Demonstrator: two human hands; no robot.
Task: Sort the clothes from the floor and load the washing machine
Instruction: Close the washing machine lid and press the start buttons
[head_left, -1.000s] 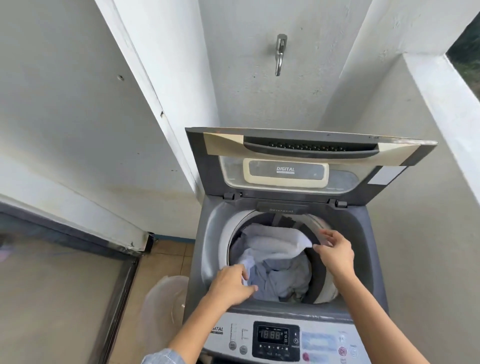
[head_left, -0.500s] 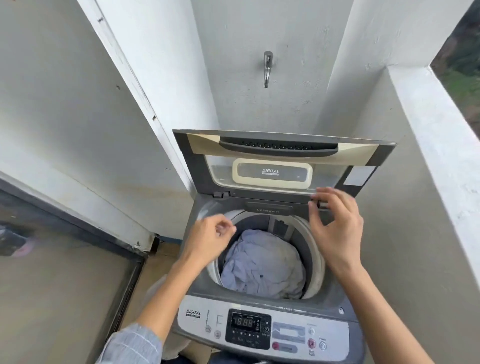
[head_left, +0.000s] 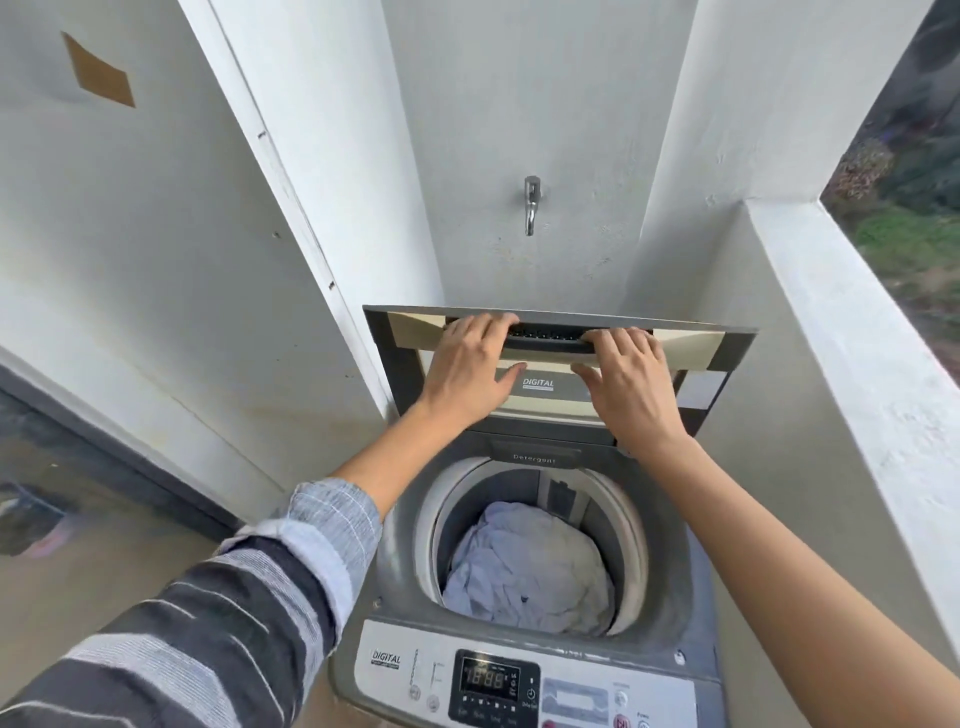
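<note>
A grey top-loading washing machine (head_left: 691, 587) stands open in front of me. Pale blue and white clothes (head_left: 524, 566) lie crumpled inside its drum. The lid (head_left: 722, 358) is raised upright against the back wall. My left hand (head_left: 467, 369) grips the lid's dark handle bar near its left end, fingers hooked over the top. My right hand (head_left: 631, 384) grips the same bar near its right end. The control panel (head_left: 488, 680) with a lit digital display faces me at the bottom.
A metal tap (head_left: 531, 202) sticks out of the wall above the lid. White walls close in on the left and behind. A white parapet (head_left: 852, 364) runs along the right. A glass sliding door (head_left: 78, 519) is at the lower left.
Both hands rose from the drum, where they were pushing the clothes down, up to the raised lid and took hold of its handle bar. The clothes now lie lower in the drum.
</note>
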